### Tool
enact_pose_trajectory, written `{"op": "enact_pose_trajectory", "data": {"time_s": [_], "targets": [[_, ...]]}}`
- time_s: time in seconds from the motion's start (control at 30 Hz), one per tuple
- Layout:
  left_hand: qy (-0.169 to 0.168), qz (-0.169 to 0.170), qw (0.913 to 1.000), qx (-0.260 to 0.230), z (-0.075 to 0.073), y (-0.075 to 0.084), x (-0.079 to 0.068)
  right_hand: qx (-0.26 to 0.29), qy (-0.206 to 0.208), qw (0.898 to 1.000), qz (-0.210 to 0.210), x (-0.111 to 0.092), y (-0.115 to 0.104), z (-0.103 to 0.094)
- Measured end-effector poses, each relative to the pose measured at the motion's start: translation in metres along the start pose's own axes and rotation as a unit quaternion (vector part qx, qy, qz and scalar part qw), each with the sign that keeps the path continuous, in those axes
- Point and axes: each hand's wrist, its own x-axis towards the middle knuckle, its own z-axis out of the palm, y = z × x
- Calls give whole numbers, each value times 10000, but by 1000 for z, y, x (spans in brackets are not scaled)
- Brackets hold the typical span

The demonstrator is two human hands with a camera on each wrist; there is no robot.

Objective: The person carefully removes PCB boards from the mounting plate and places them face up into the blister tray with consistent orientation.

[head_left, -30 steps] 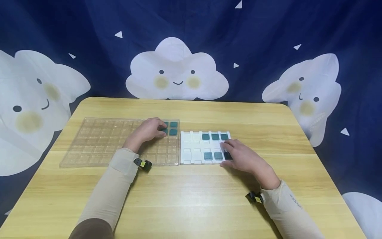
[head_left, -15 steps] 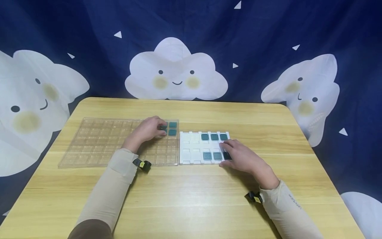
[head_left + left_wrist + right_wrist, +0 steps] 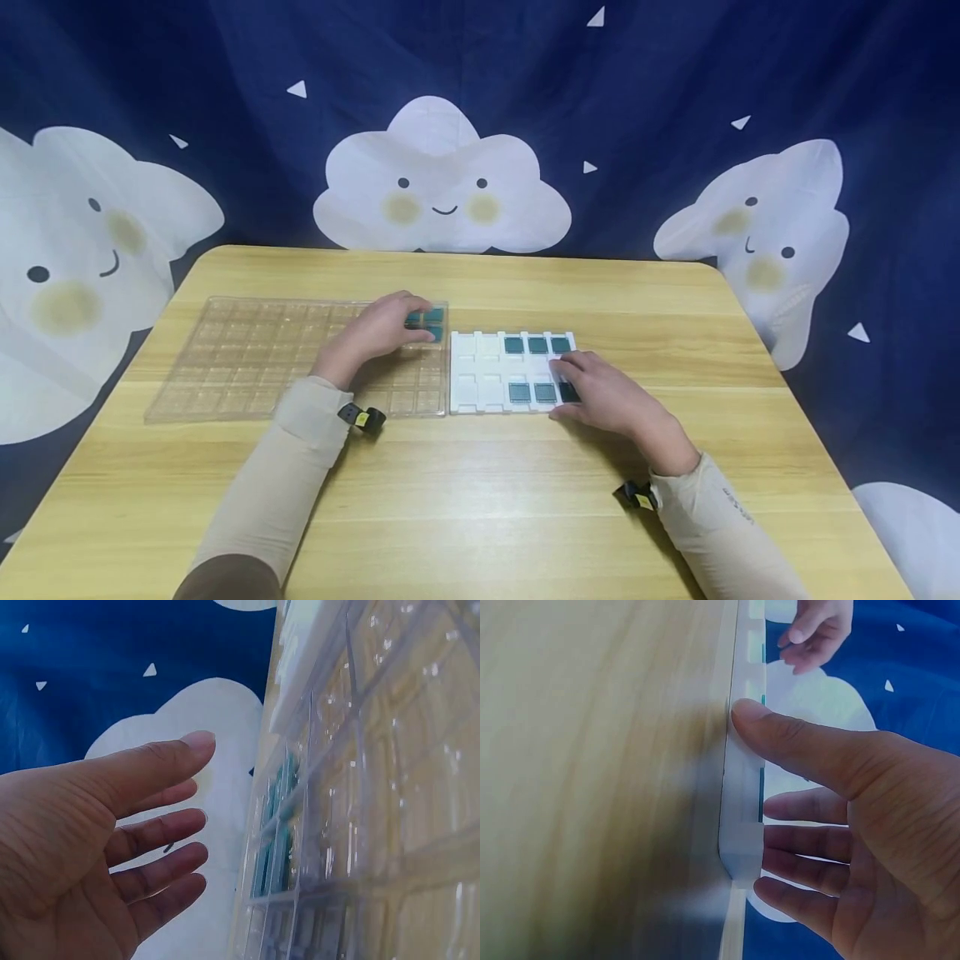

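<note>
Left grip (image 3: pixel 378 329) hovers fairly wide over the clear tray (image 3: pixel 255 358), thumb and fingers parted with nothing between them in the left wrist view. Just below it, towards that tray's far right corner, sit the corner chips (image 3: pixel 433 315), partly hidden by the hand. Right grip (image 3: pixel 611 396) is wide too, its thumb at the near edge of the white tray (image 3: pixel 497 367), its fingers over the right end beside a dark chip (image 3: pixel 567 392); how firmly it presses cannot be told. The row chips (image 3: pixel 537 345) lie in that tray's pockets.

Several things could go wrong. The corner chips look thin and lie close together, so fingertips could slip off one, catch two at once or tip a neighbour. Neither hand holds the clear tray, which looks light; a sideways pull could slide it along the worktop (image 3: pixel 480 500) and jolt the white tray just beside it. Uneven pressure from the right could tilt the white tray and unseat its chips. The left wrist camera (image 3: pixel 367 417) hangs near the clear tray's front edge and might snag there.
</note>
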Motion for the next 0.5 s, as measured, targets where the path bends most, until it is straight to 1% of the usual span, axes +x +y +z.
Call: {"op": "enact_pose_trajectory", "data": {"time_s": [0.23,0.37,0.5], "targets": [[-43,204,9998,-51,3,11,4,35,-14,10000,20,0,1,1],[-50,190,9997,-118,7,17,6,20,4,10000,-3,0,1,1],[-76,279,9995,-88,10,22,8,8,24,10000,-12,0,1,1]]}}
